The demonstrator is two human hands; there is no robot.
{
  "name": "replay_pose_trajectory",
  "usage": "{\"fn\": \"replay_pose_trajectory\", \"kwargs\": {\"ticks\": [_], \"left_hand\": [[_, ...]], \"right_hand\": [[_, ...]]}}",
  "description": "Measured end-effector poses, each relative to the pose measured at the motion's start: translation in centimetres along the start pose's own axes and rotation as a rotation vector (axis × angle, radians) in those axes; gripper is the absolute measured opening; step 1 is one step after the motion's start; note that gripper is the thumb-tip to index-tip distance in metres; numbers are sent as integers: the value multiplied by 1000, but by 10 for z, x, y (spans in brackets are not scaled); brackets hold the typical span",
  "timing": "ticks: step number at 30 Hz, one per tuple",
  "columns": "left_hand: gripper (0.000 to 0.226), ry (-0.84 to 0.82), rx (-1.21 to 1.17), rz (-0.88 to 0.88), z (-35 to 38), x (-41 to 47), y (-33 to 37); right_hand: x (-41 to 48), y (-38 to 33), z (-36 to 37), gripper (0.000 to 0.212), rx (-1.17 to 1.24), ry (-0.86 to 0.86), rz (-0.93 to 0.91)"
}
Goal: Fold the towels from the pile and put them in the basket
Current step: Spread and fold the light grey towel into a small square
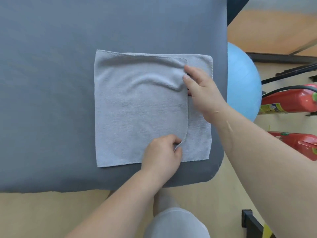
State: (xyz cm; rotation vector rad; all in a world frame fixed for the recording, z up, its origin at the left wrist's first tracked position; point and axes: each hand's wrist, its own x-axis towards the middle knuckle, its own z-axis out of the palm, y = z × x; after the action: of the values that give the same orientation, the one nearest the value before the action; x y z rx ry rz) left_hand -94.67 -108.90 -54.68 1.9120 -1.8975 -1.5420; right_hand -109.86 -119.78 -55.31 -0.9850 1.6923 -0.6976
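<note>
The left hand (162,152) is curled, thumb and forefinger pinching the near corner of the upper layer of a pale grey towel (137,109); its forearm comes up from the near edge of the view. The right hand (203,90) reaches in from the right with the wrist bent. Its fingertips pinch the same layer's edge farther up, where the cloth is puckered into a ridge, and the other fingers are tucked out of sight beneath it. The towel lies flat on a grey padded table (51,83), near its right corner, with the folded-over layer stopping short of the right hem so a strip of the lower layer shows. A grey-clad knee (175,224) is below the table edge. Beyond the table's right side sits a blue ball (243,74). Past it a red fire extinguisher (288,100) lies on the floor, its yellow-green label (271,108) too blurred to read, with a second extinguisher (295,143) nearer.
</note>
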Motion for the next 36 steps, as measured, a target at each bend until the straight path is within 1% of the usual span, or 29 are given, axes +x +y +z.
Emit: {"fn": "replay_pose_trajectory", "kwargs": {"ticks": [2,5,9,12,15,18,21,24,26,27,28,30,31,32,33,34,36], "left_hand": [[14,9,2,6,0,-1,2],[11,43,-15,60,-5,-8,10],[10,124,-47,137,-13,-28,28],[12,141,-70,219,-13,-35,42],[14,94,-13,249,0,-25,53],[18,19,3,163,21,-6,53],[22,-93,25,74,41,8,45],[20,-127,-20,76,44,10,38],[15,-60,-82,140,34,5,33],[16,31,-66,199,27,3,28],[16,161,-19,255,19,1,21],[16,441,105,322,2,2,-2],[22,541,176,318,-7,5,-15],[32,595,253,292,-16,9,-28],[43,603,340,249,-25,15,-39],[54,574,427,202,-33,20,-48],[68,467,549,149,-45,33,-61]], "right_hand": [[0,-5,0,45,3,-21,4],[-1,-17,-4,46,48,-22,-13],[-5,-32,-19,49,157,53,-137],[-7,-32,-32,46,210,99,-169],[-3,-19,-40,49,141,160,-147],[2,0,-46,48,27,175,-94],[6,17,-49,45,-109,135,-47],[6,24,-44,62,-331,113,-41],[2,21,-34,72,-561,184,-58],[-1,19,-27,73,-682,235,-76],[-5,16,-19,73,-772,262,-105],[-12,12,2,71,-890,224,-189],[-13,13,15,70,-943,178,-235],[-14,14,27,70,-991,132,-273],[-14,16,37,70,-1028,95,-296],[-12,19,45,71,-1054,68,-299],[-7,25,55,72,-1087,53,-267]]}}
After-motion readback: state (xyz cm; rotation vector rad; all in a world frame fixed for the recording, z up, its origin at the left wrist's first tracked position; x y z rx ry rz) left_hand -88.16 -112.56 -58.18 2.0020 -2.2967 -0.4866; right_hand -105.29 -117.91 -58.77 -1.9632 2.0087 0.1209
